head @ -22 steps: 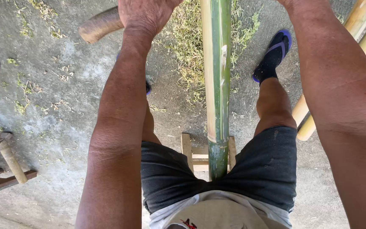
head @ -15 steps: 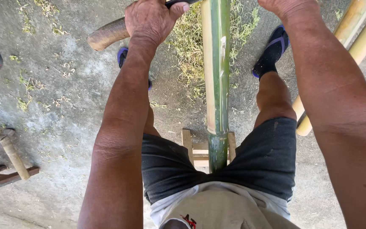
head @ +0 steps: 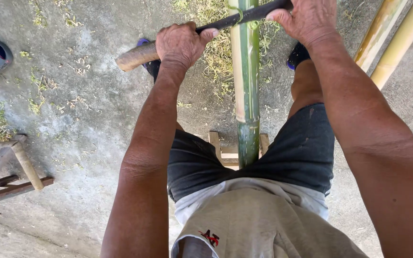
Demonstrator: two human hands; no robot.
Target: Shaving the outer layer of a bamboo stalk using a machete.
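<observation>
Head view: left hand point(head: 182, 45) and right hand point(head: 307, 19) both closed on a dark blade point(head: 235, 19) — laid across the green bamboo pole point(head: 245, 91) at 12 o'clock.

Both my arms reach straight out, away from my body. My left hand point(head: 183, 45) is closed in a fist, knuckles up, thumb pointing right. My right hand point(head: 307, 20) is farther off to the right, fingers curled tight, wrist slightly bent.
</observation>
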